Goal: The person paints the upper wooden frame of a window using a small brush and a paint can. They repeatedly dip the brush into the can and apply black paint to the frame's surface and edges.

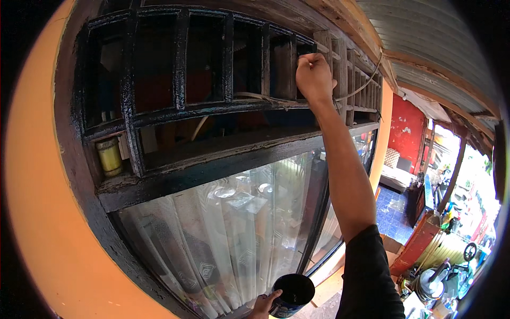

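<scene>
My left hand (263,306) holds an open can (283,309) by its rim, low in front of the window, with the thumb over the edge. Its inside is dark. Raised high, my right hand (316,77) is closed at the wooden lattice (228,60) above the window. A dark piece, apparently the head of a paintbrush (308,49), shows just above the fingers; the handle is hidden in the fist. Slats left of this hand are mostly coated glossy black, some only in part. To its right, the slats (340,73) are bare, greyish-brown wood.
A yellowish jar (109,156) stands on the ledge at the lattice's lower left. A loose cable (360,87) hangs across the slats. Below is a glass window (239,199) with a white curtain behind it. Cluttered household items (432,283) lie at lower right, beneath a corrugated roof (430,36).
</scene>
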{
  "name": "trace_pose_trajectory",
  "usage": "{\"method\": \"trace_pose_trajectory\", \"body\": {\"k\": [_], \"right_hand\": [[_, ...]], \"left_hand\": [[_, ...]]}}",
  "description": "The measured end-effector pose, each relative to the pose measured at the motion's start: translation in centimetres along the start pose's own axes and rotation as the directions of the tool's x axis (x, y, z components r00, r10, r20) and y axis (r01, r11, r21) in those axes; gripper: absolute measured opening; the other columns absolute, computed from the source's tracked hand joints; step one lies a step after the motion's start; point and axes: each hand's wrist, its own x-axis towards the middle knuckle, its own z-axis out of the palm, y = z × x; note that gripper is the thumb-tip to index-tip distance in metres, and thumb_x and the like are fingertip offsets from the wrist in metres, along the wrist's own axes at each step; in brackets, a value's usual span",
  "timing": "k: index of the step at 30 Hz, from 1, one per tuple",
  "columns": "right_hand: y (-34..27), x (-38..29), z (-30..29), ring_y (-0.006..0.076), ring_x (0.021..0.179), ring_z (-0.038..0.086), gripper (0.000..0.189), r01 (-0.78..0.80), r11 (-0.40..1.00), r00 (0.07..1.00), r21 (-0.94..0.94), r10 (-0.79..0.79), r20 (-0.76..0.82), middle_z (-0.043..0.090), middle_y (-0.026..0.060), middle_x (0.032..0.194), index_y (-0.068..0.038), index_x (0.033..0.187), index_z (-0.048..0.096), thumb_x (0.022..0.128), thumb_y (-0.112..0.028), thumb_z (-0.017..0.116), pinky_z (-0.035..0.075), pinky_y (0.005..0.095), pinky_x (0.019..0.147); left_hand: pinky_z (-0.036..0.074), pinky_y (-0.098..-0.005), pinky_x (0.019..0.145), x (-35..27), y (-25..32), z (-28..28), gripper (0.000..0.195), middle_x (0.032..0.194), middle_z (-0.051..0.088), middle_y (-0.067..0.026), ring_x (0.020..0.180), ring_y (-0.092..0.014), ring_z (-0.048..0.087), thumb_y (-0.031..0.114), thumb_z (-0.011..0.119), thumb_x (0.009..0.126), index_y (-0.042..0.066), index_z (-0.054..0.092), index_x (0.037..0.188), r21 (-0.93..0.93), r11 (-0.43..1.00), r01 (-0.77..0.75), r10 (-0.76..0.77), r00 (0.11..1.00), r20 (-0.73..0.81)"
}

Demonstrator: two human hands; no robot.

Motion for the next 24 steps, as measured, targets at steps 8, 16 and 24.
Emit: {"method": "trace_pose_trajectory", "body": {"k": [8, 16, 24], "right_hand": [[-0.8, 0.4, -1.2, 0.0308, 0.109, 0.063, 0.026, -0.071, 0.995, 0.982, 0.072, 0.057, 0.178, 0.071, 0.0106, 0.106, -0.013, 0.107, 0.066, 0.091, -0.028, 0.053, 0.019, 0.0533, 0.109], [-0.3, -1.3, -1.3, 0.0279, 0.088, 0.066, 0.017, 0.081, 0.992, 0.967, 0.093, -0.055, -0.249, 0.070, 0.0055, 0.086, -0.014, 0.101, 0.065, 0.090, -0.024, 0.058, 0.026, 0.0474, 0.103], [0.4, -1.5, -0.6, 0.0281, 0.081, 0.066, 0.017, 0.134, 0.989, 0.979, 0.070, -0.121, -0.166, 0.070, 0.0062, 0.082, -0.014, 0.102, 0.062, 0.090, -0.024, 0.057, 0.029, 0.0481, 0.099]], "left_hand": [[0.048, -0.0360, 0.075, -2.1, 10.2, 1.5, 0.099, 0.107, 0.060, -0.0178, 0.096, -0.021, 0.058, 0.059, 0.088, 0.058, -0.013, 0.052, 0.116, -0.184, 0.844, 0.503, -0.522, 0.850, -0.073], [0.046, -0.0346, 0.084, -2.8, 3.3, 0.3, 0.090, 0.105, 0.042, -0.0116, 0.092, -0.024, 0.048, 0.005, 0.084, 0.070, 0.021, 0.042, 0.147, 0.102, 0.885, -0.454, 0.425, 0.877, 0.224], [0.046, -0.0324, 0.076, -3.8, 4.2, 0.2, 0.083, 0.099, 0.045, -0.0103, 0.090, -0.023, 0.050, 0.006, 0.077, 0.077, 0.022, 0.040, 0.149, 0.080, 0.924, -0.375, 0.363, 0.923, 0.130]]}}
